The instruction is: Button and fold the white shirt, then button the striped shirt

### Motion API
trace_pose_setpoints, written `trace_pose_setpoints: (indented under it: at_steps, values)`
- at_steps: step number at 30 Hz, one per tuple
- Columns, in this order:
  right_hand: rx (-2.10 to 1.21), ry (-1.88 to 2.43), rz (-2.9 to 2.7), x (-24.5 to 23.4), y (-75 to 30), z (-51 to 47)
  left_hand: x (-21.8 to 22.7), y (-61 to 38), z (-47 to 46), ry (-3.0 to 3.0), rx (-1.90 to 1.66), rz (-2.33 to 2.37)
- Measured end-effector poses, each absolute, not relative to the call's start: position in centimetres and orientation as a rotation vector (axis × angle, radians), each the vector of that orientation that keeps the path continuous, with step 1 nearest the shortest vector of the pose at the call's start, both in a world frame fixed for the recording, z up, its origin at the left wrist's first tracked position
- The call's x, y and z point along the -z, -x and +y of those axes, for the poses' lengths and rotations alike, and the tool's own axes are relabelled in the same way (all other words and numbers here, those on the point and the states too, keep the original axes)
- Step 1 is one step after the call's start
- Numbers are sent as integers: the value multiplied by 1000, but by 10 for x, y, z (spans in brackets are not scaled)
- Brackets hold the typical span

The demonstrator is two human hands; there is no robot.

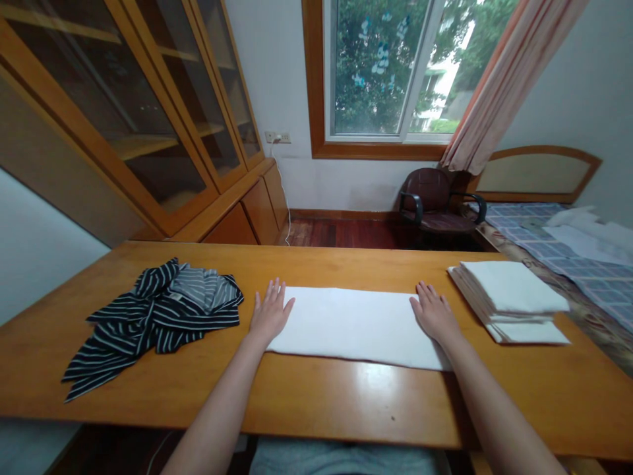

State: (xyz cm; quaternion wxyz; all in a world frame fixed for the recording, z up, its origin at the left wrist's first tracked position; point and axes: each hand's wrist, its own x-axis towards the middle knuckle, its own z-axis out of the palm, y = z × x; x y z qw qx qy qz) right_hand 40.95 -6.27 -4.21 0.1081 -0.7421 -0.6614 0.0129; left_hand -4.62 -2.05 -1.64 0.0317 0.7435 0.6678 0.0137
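A white cloth (352, 326), folded into a long flat rectangle, lies crosswise on the wooden table in front of me. My left hand (271, 311) rests flat on its left end, fingers stretched out and partly over the bare wood. On the right end lies my right hand (434, 314), also flat with fingers pointing away from me. Neither hand grips anything. Left of the cloth sits a crumpled black-and-white striped garment (163, 307). A stack of folded white cloths (512, 290) stands to the right of my right hand.
The wooden table (316, 402) spans the view. Beyond it are a glass-door cabinet (192, 171) at left, a dark red armchair (430, 198) near the window and a bed (554, 231) at right. A cord (283, 191) hangs from a wall socket.
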Motion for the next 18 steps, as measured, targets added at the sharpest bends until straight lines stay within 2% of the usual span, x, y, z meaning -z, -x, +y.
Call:
trace_pose_setpoints:
  at_steps: [6, 10, 13, 18]
  values:
    - [61, 2118, -1826, 23, -391, -58, -3, 32, -27, -2429, -110, 2022]
    - [-38, 1844, -1957, 10, -317, -56, -10, -14, -38, -2629, -323, 1678]
    - [-132, 1674, -2127, 9, -259, -59, -2, -50, -45, -2673, -392, 1480]
    - [-161, 1697, -2231, 20, -228, -67, 18, -63, -40, -2610, -327, 1590]
